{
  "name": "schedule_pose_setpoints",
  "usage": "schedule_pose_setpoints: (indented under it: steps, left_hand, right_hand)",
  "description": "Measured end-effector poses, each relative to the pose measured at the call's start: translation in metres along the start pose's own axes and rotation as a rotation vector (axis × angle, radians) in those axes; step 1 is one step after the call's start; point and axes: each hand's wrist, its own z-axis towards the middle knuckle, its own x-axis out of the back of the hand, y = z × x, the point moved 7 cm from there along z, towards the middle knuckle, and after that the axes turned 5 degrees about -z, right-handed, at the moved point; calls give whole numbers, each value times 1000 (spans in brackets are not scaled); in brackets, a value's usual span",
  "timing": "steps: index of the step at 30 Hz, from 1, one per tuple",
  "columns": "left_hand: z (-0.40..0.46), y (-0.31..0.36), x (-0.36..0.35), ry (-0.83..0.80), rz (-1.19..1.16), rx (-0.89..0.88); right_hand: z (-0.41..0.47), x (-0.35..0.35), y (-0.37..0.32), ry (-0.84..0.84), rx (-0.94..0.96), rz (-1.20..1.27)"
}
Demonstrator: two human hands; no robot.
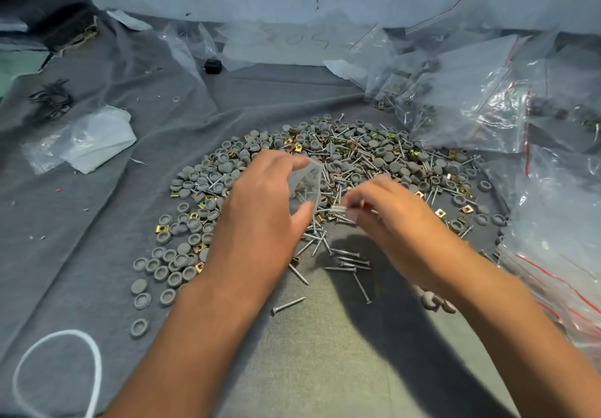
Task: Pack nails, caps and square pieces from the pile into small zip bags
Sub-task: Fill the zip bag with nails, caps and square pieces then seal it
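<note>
Pile (328,170) of grey caps, brass square pieces and nails lies mid-frame on a grey cloth (97,216). Left hand (260,209) hovers over the pile's near-left part, fingers and thumb pinching a small clear zip bag (307,180). Right hand (390,212), just beside the bag, fingers closed narrowly on a few nails (338,211); exact count blurred. Loose nails (348,263) lie on the cloth below both hands. Filled zip bags (471,99) are heaped at right, touching the pile's edge. Crumpled clear bag (87,139) at left, well apart. White cord loop (58,375) near-left. Small black object (213,66) far behind.
</note>
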Motion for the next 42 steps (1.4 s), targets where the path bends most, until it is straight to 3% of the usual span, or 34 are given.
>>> schedule_pose_setpoints:
  steps: [3, 6, 10, 16, 18, 21, 23, 30, 37, 42]
  left_hand:
    - [0, 3, -2, -7, -35, -12]
    - [-2, 7, -6, -23, -50, -26]
    - [-3, 12, -13, -50, -42, -38]
    - [-4, 17, -18, -86, -18, -35]
    - [-4, 16, -16, -77, -15, -33]
    - [-5, 16, -14, -67, 2, -23]
    - [-6, 17, -15, -68, 15, -26]
    - [-6, 16, -18, -89, 20, -18]
    - [-6, 15, -18, -109, 28, -7]
    - [-6, 15, -20, -112, 29, -8]
  right_hand:
    - [0, 26, -15, 235, 83, 111]
    - [-3, 30, -32, 344, 157, 97]
    - [-4, 23, -40, 386, 153, 9]
    - [-3, 24, -34, 436, 114, 114]
    - [-2, 25, -20, 361, 47, 148]
    - [-4, -3, 6, -105, -105, -24]
    - [-11, -19, 13, -297, -108, -137]
    - [-15, -28, 8, -363, -101, -92]
    - [-13, -16, 16, -235, -122, 0]
    - [-17, -19, 11, -292, -81, -138]
